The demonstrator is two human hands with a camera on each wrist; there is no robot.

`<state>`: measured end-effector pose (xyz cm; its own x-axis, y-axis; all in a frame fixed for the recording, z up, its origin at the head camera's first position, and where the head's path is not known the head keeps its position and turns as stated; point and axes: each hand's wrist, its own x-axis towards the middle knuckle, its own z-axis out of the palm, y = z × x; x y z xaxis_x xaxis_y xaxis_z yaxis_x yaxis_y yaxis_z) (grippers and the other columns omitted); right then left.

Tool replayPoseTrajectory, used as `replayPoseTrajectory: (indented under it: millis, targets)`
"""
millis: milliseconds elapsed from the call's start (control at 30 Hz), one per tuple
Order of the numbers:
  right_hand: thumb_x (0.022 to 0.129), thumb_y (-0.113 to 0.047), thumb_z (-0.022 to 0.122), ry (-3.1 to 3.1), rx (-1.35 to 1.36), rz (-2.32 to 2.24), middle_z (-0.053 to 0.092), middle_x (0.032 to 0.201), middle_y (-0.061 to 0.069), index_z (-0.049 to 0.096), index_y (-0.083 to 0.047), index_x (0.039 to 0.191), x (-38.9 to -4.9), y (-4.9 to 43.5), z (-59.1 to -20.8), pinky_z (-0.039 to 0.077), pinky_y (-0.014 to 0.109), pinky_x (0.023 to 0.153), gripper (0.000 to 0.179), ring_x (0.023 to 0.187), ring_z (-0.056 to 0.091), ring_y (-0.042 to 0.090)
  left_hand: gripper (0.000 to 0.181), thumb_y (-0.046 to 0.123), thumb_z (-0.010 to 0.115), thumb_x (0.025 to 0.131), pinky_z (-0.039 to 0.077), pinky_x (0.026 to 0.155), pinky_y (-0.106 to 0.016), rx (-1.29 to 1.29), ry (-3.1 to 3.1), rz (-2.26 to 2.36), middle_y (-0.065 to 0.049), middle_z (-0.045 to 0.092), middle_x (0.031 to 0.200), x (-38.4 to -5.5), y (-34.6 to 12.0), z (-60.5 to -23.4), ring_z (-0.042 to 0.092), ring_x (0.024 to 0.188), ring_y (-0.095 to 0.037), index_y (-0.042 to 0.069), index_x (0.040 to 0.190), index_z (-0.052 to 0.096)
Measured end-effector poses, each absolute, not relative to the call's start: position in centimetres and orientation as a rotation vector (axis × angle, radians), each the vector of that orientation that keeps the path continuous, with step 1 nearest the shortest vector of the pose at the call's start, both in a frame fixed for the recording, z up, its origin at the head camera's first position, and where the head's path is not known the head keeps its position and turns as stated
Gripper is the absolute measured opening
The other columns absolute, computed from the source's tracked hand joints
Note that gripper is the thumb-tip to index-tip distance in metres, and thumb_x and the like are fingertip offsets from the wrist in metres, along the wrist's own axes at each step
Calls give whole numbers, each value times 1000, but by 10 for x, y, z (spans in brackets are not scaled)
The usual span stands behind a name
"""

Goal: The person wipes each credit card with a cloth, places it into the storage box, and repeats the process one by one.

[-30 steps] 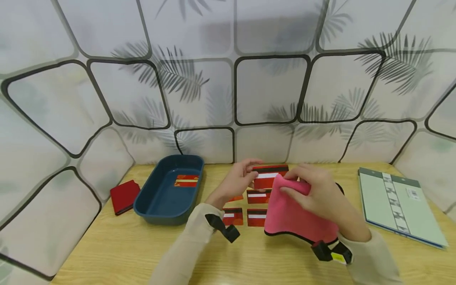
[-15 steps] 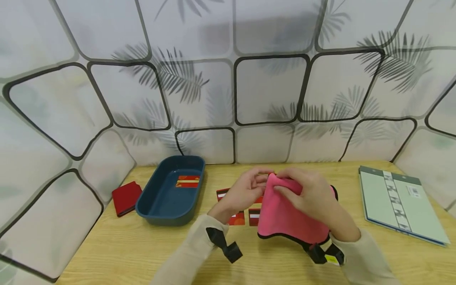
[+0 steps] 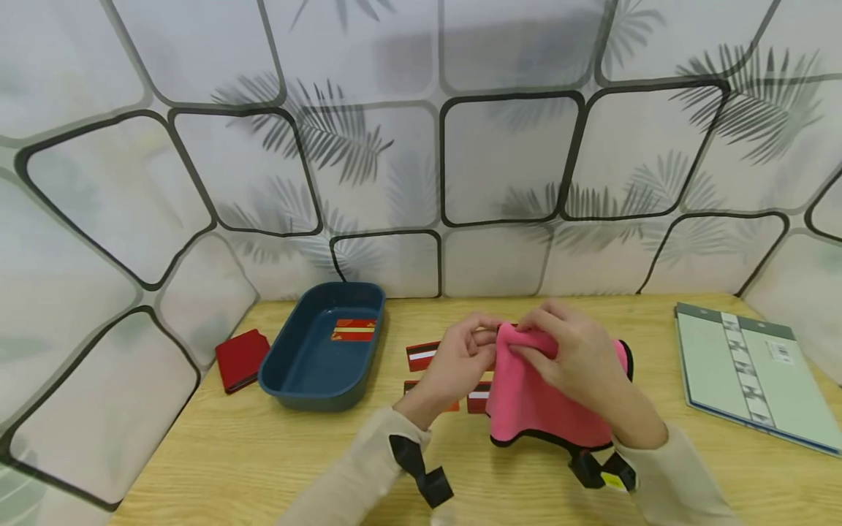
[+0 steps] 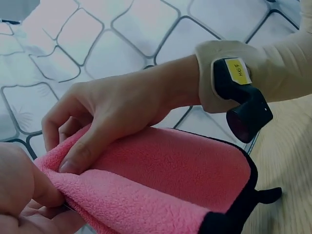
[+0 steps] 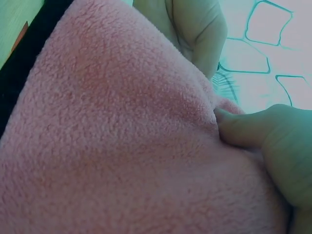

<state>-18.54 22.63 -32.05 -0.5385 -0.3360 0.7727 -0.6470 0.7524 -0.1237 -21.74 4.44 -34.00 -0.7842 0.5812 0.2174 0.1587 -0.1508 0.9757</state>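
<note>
A pink fleecy cloth [image 3: 546, 413] with black edging hangs from my right hand [image 3: 579, 358], whose thumb and fingers pinch it near its top. My left hand [image 3: 463, 358] is at the cloth's left edge, gripping a red bank card that the cloth now almost wholly covers. In the left wrist view, the left fingers [image 4: 46, 214] meet the cloth's fold from below, while the right thumb [image 4: 78, 156] presses on the fleece above. Several red cards with black stripes and white strips lie on the table beneath, among them one card [image 3: 422, 356] left of my hand and another card [image 3: 479, 398] partly under the cloth.
A dark blue tray [image 3: 316, 402] stands to the left with one red-and-gold card [image 3: 354, 330] in it. Beside it lies a red wallet [image 3: 241, 360]. A pale green folder [image 3: 756, 372] is on the right, and a patterned curtain [image 3: 506, 161] closes off the back.
The red card in my left hand was in plain view; my right hand has brought the cloth left over it. Both hands have since stayed together, and the head view has shifted slightly.
</note>
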Motion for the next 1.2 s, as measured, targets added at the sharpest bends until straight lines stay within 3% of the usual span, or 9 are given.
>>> replayPoseTrajectory:
  millis: [167,333,500,633,733,967,1200]
  targets:
    - [64,-14,88,-2223,685,499,54,76,-4,63,-15,82,-186,226,-324,43,24,52,31,58,49,7,31,-8,44,95,55,83,-28,798,1898,2021,-26,62,121,-216,48,-345,66,101,-22,-7,125,51]
    - [65,-17,88,-2293,618,490,54,76,-7,64,-17,82,-181,227,-329,43,25,53,30,59,49,6,31,-13,43,92,52,73,-19,741,1898,2056,-28,64,114,-214,53,-353,64,87,-9,-9,121,53]
    - [65,-14,88,-2322,591,502,58,79,-6,67,-16,84,-182,230,-325,48,30,58,30,65,55,8,32,-14,42,91,47,61,-15,736,1933,2062,-29,65,111,-216,55,-351,60,76,-5,-10,120,53]
    - [64,-13,88,-2330,585,497,59,80,-5,67,-16,86,-185,233,-320,50,32,60,30,67,57,10,34,-13,43,89,32,47,-16,695,1995,2057,-15,66,90,-219,50,-347,39,53,-3,-8,121,53]
    - [64,-13,89,-2324,585,489,59,80,-5,67,-17,84,-186,235,-319,49,32,59,30,67,57,10,36,-13,44,87,26,46,-17,665,2016,2055,-4,57,81,-220,47,-347,27,51,-5,-7,121,54]
    - [65,-15,88,-2379,523,444,59,81,-2,67,-16,86,-184,240,-319,47,32,57,30,67,55,14,39,-15,44,84,35,52,-19,620,1979,2074,-2,55,76,-223,41,-350,27,51,-7,-8,121,53]
    - [69,-13,86,-2423,455,388,62,88,4,67,-14,91,-184,252,-312,53,40,61,29,73,60,22,40,-14,46,85,44,57,-21,583,1997,2101,-3,58,80,-227,36,-346,34,50,-8,-6,123,54]
